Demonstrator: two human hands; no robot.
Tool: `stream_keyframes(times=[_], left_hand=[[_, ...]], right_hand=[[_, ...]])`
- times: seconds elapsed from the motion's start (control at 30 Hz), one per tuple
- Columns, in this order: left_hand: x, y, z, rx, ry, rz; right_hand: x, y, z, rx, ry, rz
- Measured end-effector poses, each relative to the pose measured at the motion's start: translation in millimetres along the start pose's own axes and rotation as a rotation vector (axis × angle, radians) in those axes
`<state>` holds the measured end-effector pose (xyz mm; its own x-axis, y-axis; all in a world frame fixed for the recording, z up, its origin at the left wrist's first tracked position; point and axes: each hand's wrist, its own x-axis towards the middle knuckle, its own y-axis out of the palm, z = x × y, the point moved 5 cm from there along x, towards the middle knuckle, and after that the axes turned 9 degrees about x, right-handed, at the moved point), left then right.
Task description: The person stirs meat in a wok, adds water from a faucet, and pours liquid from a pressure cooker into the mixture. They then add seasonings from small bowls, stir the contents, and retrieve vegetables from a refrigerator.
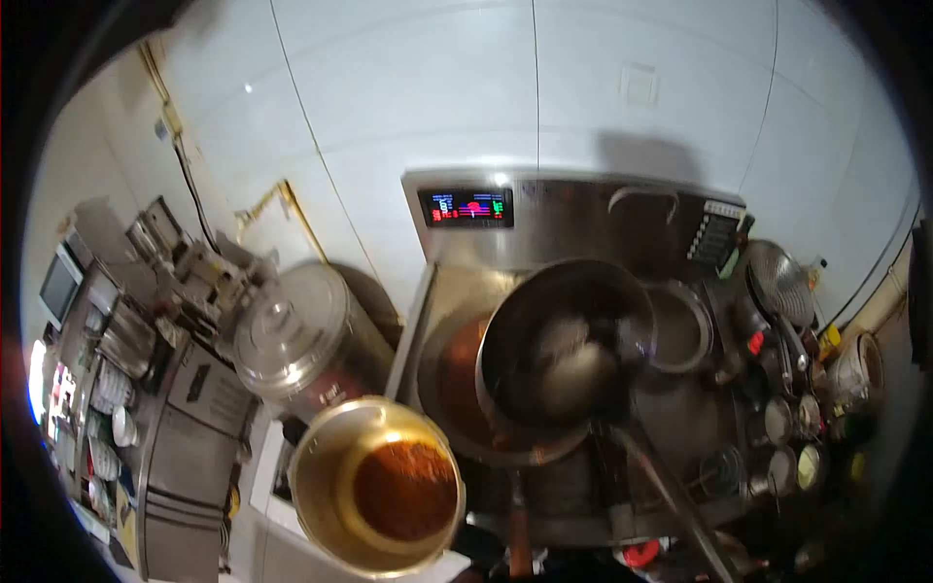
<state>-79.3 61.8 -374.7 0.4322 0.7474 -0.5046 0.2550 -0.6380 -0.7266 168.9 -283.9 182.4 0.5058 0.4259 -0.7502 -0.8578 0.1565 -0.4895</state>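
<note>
Neither my left hand nor my right hand can be made out in the head view. A dark wok [505,335] is tilted above the stove, overlapping a wider pan [437,389] that holds reddish liquid. Inside the wok shows a blurred, pale round shape, perhaps the bowl of a ladle. A long metal handle [680,500] slants from it to the bottom edge; whatever grips that handle is out of sight. Below the wide pan a wooden handle [520,530] points toward me. Left of the stove stands a metal pot [326,520] with red-brown contents at its bottom.
A lidded steel drum [296,325] stands behind the pot. The stove's back panel carries a lit display [466,208] and a curved faucet [643,197]. At right are a strainer [780,282] and several small containers. Steel cabinets [190,447] line the left, with stacked bowls [112,389].
</note>
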Motion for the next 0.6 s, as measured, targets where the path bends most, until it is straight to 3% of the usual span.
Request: stream_keyframes(times=[0.07,0.13,0.17,0.23,0.33,0.53,0.6], left_hand=[[-4,13,3,0.03,-0.019,-0.012],[-4,21,4,0.054,-0.035,-0.03],[-4,27,4,0.059,-0.042,-0.037],[-7,40,9,0.064,-0.064,-0.053],[-11,56,15,0.075,-0.101,-0.079],[-18,109,45,0.071,-0.18,-0.141],[-19,140,69,0.057,-0.237,-0.212]], right_hand=[[7,9,-1,-0.127,0.085,0.02],[45,22,13,0.021,-0.255,-0.112],[64,28,3,0.011,-0.248,-0.118],[89,36,-13,-0.146,-0.515,-0.104],[106,51,-28,-0.169,-0.52,-0.274],[104,54,7,-0.19,-0.413,-0.21],[103,57,5,-0.231,-0.479,-0.281]])
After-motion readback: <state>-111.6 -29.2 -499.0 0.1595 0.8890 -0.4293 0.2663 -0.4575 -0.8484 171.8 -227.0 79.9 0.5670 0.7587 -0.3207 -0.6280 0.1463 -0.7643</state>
